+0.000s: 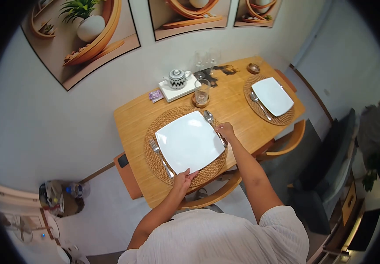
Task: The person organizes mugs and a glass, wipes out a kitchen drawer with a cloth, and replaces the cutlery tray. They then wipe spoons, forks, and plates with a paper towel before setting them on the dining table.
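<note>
Left hand (184, 177) grips the near corner of the white plate (189, 141), thumb on top and fingers closed on the rim. The plate sits centred on a woven mat (154, 160), with a fork (160, 154) at its left. Right hand (226, 130) rests fingers together on the spoon (209, 117) handle beside the plate's right edge; whether it grips cannot be told. Beyond stand a glass (202, 91) and a teapot (177, 78).

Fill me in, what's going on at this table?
A person stands at a wooden table with two place settings. Their left hand rests on the near corner of a white square plate on a woven placemat. Their right hand is at the spoon along that plate's right edge. A fork lies to its left. A second plate sits farther along, with a glass and teapot behind.
</note>
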`<state>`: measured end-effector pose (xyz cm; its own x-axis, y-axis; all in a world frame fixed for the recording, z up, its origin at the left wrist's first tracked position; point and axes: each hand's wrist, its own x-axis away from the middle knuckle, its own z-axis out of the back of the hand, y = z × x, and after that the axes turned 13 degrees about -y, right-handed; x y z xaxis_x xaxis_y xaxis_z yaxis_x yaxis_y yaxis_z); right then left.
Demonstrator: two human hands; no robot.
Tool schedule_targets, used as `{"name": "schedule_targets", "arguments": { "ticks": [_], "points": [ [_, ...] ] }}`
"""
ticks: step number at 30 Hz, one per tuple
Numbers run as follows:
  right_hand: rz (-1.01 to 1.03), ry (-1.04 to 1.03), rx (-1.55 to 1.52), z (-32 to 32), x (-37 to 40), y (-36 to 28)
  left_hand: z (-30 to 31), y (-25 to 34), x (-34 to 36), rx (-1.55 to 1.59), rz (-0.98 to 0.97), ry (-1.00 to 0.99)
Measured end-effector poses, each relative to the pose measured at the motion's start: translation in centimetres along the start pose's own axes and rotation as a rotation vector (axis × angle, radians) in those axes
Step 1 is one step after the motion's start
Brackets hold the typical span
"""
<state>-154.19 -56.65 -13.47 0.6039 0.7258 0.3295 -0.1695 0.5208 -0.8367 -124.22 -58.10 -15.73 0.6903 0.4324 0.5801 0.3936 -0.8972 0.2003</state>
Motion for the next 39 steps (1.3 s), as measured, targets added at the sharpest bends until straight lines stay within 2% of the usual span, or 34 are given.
{"name": "schedule_targets", "arguments": {
  "ticks": [1,5,7,14,16,18,20,22,23,25,27,28,34,39],
  "points": [
    [-0.027,-0.015,-0.083,-0.2,-0.3,-0.1,-0.3,0.0,0.3,0.009,-0.02,0.013],
    [-0.034,-0.048,-0.077,-0.5,-1.1,-0.1,-0.8,-0.2,1.0,0.019,-0.046,0.027],
    [0.012,0.041,0.094,-0.6,-1.0,0.0,-1.0,-0.3,1.5,0.024,-0.056,0.027],
    [0.003,0.016,0.185,-0.1,0.6,-1.1,-0.9,-0.6,2.1,-0.014,-0.081,0.013],
    [0.128,0.068,0.215,-0.4,0.8,-0.8,-0.4,0.6,3.1,-0.009,-0.102,0.015],
    [0.14,0.062,0.238,-0.6,0.9,-0.9,-0.1,2.9,4.8,-0.424,0.202,-0.039],
    [0.144,0.072,0.259,-0.6,1.2,-1.2,0.6,4.7,6.2,-0.475,0.126,0.045],
    [0.117,0.098,0.297,-0.8,1.7,-1.5,1.8,7.1,6.0,-0.808,-0.087,0.112],
    [0.187,0.189,0.317,-1.1,1.9,-1.6,2.1,7.6,5.3,-0.807,-0.09,0.116],
    [0.17,0.143,0.352,-1.3,3.8,-2.7,1.8,8.4,3.8,-0.953,-0.544,0.229],
    [0.113,0.058,0.377,-1.6,5.5,-3.2,0.8,8.6,2.9,-1.041,-0.57,0.27],
    [0.113,0.066,0.382,-1.7,5.8,-3.2,0.2,8.6,2.7,-1.128,-0.598,0.319],
    [-0.082,0.058,0.424,-1.9,6.3,-3.2,-0.3,9.0,2.7,-1.209,-0.584,0.367],
    [-0.055,0.046,0.354,-2.0,6.0,-1.8,1.5,9.4,1.6,-1.393,-0.701,0.408]
  ]
}}
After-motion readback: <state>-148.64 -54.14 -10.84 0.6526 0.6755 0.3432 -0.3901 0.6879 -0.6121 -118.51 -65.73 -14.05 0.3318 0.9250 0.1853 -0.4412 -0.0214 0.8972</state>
